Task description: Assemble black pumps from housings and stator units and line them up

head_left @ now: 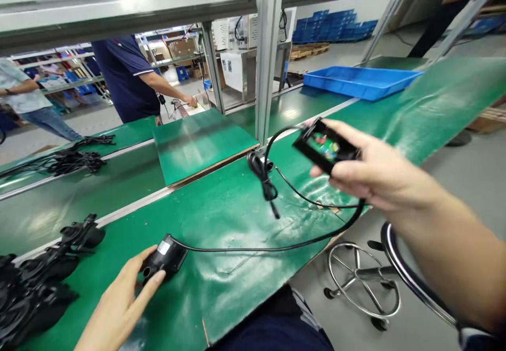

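One cable (272, 249) joins the black unit (168, 253), at the left part of the bench (221, 282), to the open case (326, 145), raised farther right. Left hand (122, 298): thumb and fingers pinch the unit, round port toward lower left. Right hand (379, 174): fingers clasp the case, open face toward the viewer, long axis slanting down rightward. Bare surface separates the unit from the near edge; black parts (43, 282) crowd its left; coiled lead (263, 174) and post (269, 61) stand near the far edge.
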Motion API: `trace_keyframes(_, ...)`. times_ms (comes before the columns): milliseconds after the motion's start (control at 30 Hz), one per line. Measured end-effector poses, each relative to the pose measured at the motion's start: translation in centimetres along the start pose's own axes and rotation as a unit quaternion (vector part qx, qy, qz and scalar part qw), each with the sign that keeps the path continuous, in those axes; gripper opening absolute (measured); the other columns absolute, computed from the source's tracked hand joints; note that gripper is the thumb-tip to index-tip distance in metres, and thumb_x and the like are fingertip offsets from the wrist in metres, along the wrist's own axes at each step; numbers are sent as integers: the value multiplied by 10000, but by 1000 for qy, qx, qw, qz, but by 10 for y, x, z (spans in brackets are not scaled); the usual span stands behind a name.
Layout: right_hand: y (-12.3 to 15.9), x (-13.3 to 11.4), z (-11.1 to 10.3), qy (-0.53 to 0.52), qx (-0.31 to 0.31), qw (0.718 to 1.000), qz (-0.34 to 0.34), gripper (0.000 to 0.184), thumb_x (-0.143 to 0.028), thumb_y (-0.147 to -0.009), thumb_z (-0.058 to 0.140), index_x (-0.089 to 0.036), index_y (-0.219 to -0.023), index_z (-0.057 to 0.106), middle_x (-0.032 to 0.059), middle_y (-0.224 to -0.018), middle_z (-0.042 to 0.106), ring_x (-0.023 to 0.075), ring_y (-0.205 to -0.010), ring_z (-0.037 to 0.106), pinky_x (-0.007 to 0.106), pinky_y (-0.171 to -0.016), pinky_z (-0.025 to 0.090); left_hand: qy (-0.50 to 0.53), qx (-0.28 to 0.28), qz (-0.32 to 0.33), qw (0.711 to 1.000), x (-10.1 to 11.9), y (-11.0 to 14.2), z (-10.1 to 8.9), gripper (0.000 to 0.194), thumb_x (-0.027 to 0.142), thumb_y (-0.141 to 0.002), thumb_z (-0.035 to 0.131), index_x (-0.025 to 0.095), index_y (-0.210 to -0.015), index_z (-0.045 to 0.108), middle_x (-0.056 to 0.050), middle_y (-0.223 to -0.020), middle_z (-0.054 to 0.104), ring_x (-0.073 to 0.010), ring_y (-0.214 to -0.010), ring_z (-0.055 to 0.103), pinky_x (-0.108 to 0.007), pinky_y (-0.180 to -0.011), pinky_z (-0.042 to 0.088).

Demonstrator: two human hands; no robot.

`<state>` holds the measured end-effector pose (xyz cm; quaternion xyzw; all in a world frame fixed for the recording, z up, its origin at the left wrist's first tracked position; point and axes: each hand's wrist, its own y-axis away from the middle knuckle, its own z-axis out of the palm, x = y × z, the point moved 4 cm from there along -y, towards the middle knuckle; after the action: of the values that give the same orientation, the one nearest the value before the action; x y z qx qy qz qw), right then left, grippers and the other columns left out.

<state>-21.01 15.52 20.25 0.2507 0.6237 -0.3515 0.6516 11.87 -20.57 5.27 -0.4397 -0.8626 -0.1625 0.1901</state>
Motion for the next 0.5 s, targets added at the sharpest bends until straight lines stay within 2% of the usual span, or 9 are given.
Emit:
trace_keyframes(100,-25,-31,-43,51,83,994,-43,1046,-365,-625,928,-256,-1508,379,-89,-718,659,-11,-378,342,137,-386,151,-21,12,15,1000,18,-17,11,729,763,-845,569,352,-1420,390,-35,-1436,530,-295,-1265,570,-493,-1052,505)
trace_keyframes(167,-46,-41,-69,99,135,984,-55,826,-218,-731,865,-223,-1448,454,-121,-695,572,-17,-410,345,152,-414,153,-16,5,42,999,29,-36,14,691,735,-846,589,313,-1370,429,-57,-1367,564,-294,-1218,589,-488,-1043,506)
trace_keyframes(233,-67,-39,-95,147,172,973,-52,664,-123,-820,779,-181,-1409,479,-112,-736,522,-23,-443,355,170,-439,170,-1,-26,99,995,41,-59,15,570,659,-893,571,334,-1351,474,-49,-1420,516,-283,-1295,542,-488,-1112,460)
trace_keyframes(300,-83,-23,-122,189,208,959,-39,623,-138,-853,758,-157,-1404,468,-83,-802,524,-18,-470,356,187,-454,191,3,-64,154,986,55,-82,17,473,558,-917,572,393,-1357,514,-11,-1562,358,-281,-1439,411,-497,-1188,388)
trace_keyframes(367,-92,5,-152,240,249,938,-9,625,-177,-846,767,-145,-1401,481,-55,-816,542,7,-482,345,204,-460,218,5,-78,179,981,69,-104,19,471,476,-909,587,431,-1374,524,24,-1638,204,-289,-1514,298,-512,-1220,343)
trace_keyframes(433,-93,42,-183,311,275,909,37,565,-197,-790,787,-130,-1313,584,-24,-796,581,47,-503,368,224,-486,293,16,-61,191,980,82,-123,22,507,424,-901,589,409,-1400,507,-8,-1616,248,-288,-1495,326,-527,-1222,332)
trace_keyframes(500,-88,79,-212,389,293,870,71,511,-181,-705,803,-97,-1188,655,47,-883,651,128,-660,530,268,-624,434,29,-46,210,976,96,-139,26,480,381,-910,562,368,-1388,514,-44,-1519,396,-274,-1416,422,-528,-1200,359)
